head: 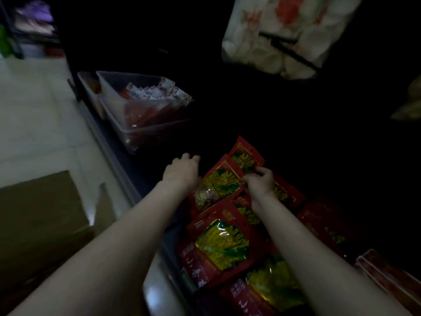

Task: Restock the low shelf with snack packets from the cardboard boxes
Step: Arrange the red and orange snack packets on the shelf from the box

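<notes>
The dark low shelf (pixel 136 179) at centre holds overlapping red-and-yellow foil snack packets (pixel 221 242). The right hand (pixel 259 182) pinches the top packet (pixel 245 157); the left hand (pixel 181 171) is curled beside them, grasp unclear. A brown cardboard box (pixel 41 215) sits lower left.

Two hands: left (pixel 182 171), right (pixel 259 182). About seven red packets (pixel 218 242) show on the shelf, two clear bins (pixel 136 131), one cardboard box (pixel 38 215), one white bag (pixel 282 35) above.
</notes>
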